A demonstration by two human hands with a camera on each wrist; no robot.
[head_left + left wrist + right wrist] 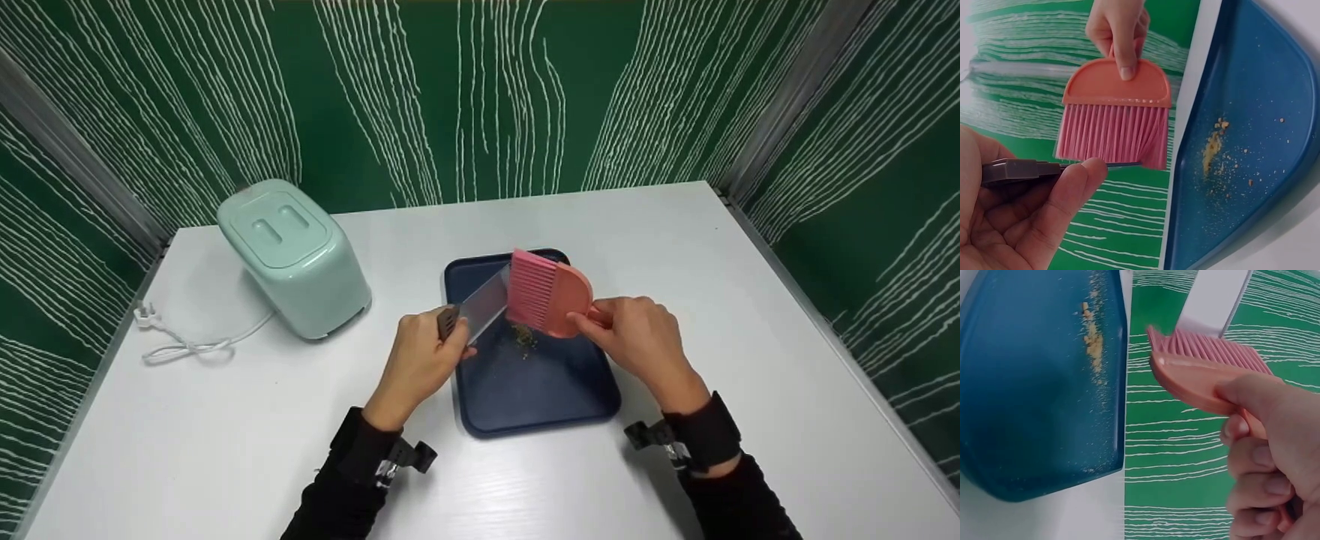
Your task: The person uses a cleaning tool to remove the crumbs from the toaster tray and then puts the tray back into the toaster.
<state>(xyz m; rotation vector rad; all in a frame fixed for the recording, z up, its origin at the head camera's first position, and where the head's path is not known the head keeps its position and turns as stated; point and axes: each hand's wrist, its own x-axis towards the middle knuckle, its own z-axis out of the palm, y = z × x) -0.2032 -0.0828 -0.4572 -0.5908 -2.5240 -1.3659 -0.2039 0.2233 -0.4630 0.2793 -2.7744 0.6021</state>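
In view are one left grip, one right grip, one brush, one blade, one tray, one crumb pile, one toaster, two wristbands, one plug and one surface.

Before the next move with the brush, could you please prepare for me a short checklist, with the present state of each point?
1. Left hand holds the flat-bladed tool by its handle: ok.
2. Right hand grips the brush: ok.
3. Bristles meet the blade: ok, they appear to touch in the right wrist view.
4. Both sides of the blade free of residue: cannot tell, not all of it shows.
5. Tray free of crumbs: not ok, a small heap and scattered bits lie in it.
6. Toaster apart from both hands: ok.
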